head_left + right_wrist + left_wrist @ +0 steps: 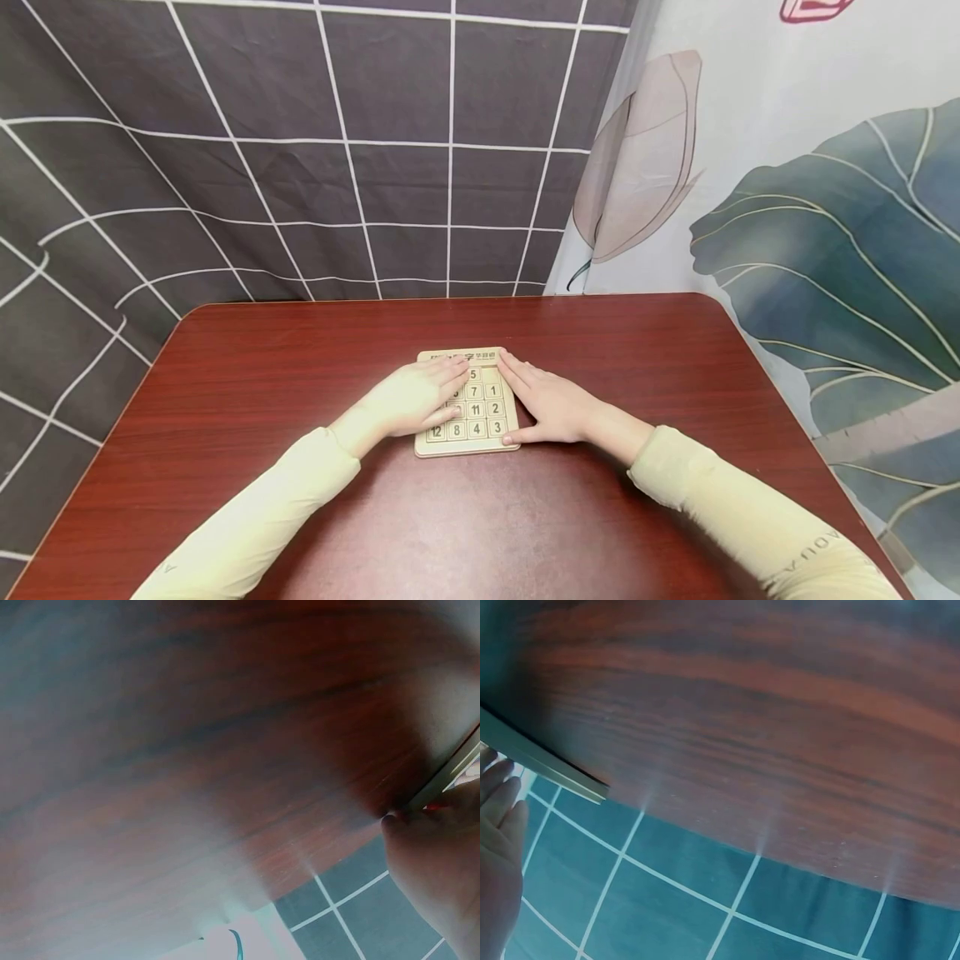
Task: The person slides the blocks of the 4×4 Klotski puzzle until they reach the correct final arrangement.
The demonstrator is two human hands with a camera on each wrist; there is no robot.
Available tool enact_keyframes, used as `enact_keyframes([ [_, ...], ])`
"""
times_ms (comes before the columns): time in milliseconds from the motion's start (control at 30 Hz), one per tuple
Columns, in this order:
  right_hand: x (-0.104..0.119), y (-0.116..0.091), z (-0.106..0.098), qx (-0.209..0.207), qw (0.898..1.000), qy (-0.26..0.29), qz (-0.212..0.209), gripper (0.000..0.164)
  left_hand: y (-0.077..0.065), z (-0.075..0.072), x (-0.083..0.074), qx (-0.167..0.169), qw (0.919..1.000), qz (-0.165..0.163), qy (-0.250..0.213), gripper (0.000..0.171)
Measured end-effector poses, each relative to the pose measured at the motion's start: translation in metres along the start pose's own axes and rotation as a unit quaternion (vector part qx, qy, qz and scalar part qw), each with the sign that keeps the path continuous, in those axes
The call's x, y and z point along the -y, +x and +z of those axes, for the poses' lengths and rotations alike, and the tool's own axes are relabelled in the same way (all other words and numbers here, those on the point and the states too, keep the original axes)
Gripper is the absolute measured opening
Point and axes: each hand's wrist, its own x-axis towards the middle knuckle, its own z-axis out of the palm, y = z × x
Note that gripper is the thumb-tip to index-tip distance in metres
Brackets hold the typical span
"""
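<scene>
A pale wooden number sliding puzzle (476, 421) lies flat on the table, with 12, 8, 4 and 3 along its nearest row. At the top right of its grid, beside tile 5, is a slot with no tile. My left hand (416, 396) rests over the puzzle's left side, fingers extended, and covers several tiles. Along the right edge lies my right hand (555, 408), fingers straight near the upper corner and thumb at the lower one. Each wrist view catches only the puzzle's side edge (544, 761) and part of the hand.
The dark red wooden table (480, 517) has rounded far corners. Behind it and to the left hangs a dark cloth (397, 92) with a white grid. A pale curtain (750, 75) with large leaf prints hangs at the right.
</scene>
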Motion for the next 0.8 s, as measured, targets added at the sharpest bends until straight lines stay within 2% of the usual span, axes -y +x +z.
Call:
enact_keyframes([
  [233,0.000,0.000,0.001,0.000,1.000,0.004,0.001,0.115,0.007,-0.006,-0.006,0.000,1.0000,0.009,-0.002,0.063],
  [533,-0.002,0.000,0.001,-0.004,1.000,0.004,0.000,0.115,0.018,0.000,-0.012,0.014,0.9998,0.015,0.004,0.068],
  [667,-0.001,-0.001,0.001,-0.004,1.000,0.004,0.001,0.115,0.017,0.004,-0.010,0.012,0.9998,0.012,-0.003,0.069],
  [800,-0.001,0.000,0.002,-0.002,1.000,0.002,0.000,0.115,0.008,0.006,-0.005,0.003,0.9999,0.012,-0.007,0.070],
])
